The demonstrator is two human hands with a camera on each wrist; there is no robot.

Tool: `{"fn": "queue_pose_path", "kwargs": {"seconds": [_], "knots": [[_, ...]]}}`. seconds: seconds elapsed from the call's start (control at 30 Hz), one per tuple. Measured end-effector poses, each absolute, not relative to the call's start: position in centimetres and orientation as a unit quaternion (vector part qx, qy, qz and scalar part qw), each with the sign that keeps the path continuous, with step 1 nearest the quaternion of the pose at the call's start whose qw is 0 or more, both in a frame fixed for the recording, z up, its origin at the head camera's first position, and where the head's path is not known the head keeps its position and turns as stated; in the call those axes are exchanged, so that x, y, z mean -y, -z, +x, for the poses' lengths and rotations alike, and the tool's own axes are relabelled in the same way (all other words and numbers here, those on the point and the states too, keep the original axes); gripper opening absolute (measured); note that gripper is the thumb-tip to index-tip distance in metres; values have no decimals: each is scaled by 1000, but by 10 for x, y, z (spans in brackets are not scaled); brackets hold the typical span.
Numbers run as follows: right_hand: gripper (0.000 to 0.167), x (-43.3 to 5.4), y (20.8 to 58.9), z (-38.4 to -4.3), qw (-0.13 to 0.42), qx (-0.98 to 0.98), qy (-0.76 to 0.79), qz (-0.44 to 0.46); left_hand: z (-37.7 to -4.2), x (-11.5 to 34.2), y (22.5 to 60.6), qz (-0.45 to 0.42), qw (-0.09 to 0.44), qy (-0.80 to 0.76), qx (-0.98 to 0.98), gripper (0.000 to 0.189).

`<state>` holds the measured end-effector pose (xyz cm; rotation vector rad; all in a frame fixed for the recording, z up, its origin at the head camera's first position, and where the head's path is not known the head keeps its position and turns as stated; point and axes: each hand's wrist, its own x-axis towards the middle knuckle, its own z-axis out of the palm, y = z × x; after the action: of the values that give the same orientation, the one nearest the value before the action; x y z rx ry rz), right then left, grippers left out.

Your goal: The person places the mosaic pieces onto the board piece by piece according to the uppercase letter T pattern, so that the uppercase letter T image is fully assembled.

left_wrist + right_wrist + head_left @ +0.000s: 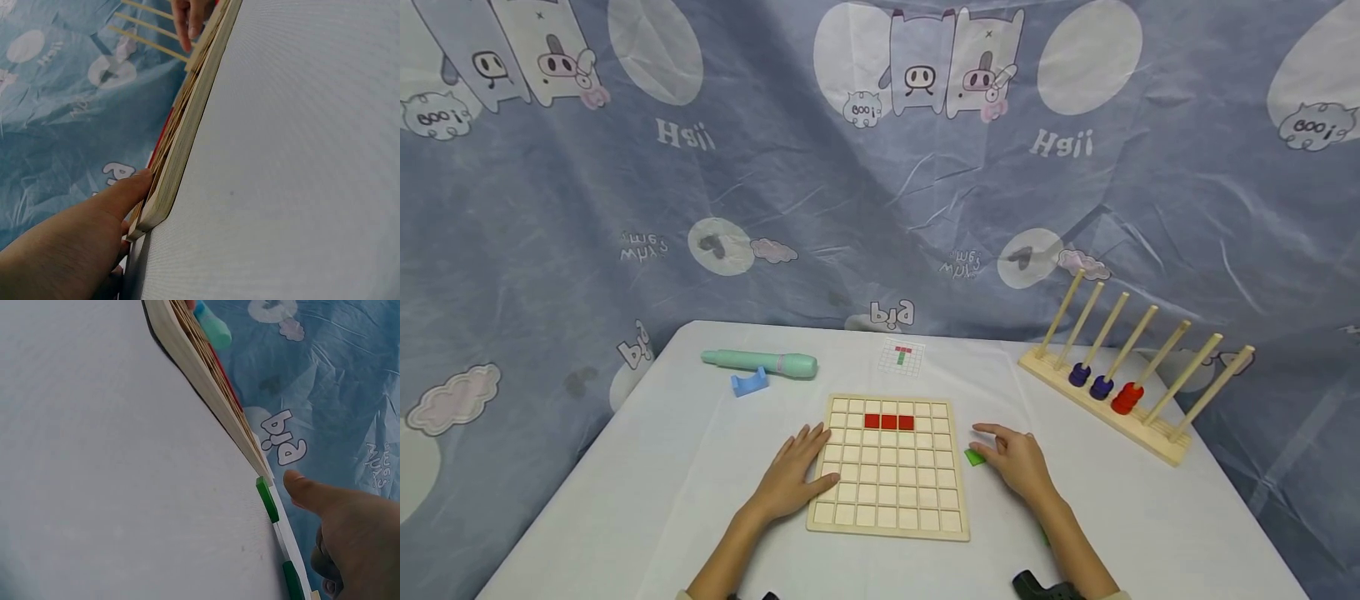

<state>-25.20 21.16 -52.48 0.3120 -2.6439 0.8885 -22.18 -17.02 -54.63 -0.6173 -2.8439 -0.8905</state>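
In your head view, the cloth backdrop [880,187] carries "BOO" in small clouds [862,109] at the upper left, upper middle and upper right, "Hgii" [685,134] lower down on both sides, and, upside down near the centre, "pig" [892,313] and a partly legible "why me" [961,263].

so a pale wooden board [888,467] is laid flat on the white table [625,500], split into a grid of square cells. Three red tiles [889,422] are slotted in side by side, mid-row, second row from the far edge. The left edge is pressed by the left hand [792,479]. A loose green tile [975,457] is left flat just off the right edge, nearly reached by the right hand's [1019,463] thumb and fingers
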Motion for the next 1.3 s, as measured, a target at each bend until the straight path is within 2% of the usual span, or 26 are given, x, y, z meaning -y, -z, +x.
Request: {"fn": "queue_pose_path", "kwargs": {"seconds": [0.53, 0.8, 1.3], "knots": [[32, -214, 528, -239, 154, 934, -302, 110, -221, 169, 547, -214, 75, 297, 928, 75], [33, -214, 529, -235, 131, 941, -296, 98, -221, 169, 546, -211, 65, 295, 930, 76], [34, -219, 534, -233, 130, 945, -284, 99, -220, 169, 546, -208, 58, 298, 930, 75]]}}
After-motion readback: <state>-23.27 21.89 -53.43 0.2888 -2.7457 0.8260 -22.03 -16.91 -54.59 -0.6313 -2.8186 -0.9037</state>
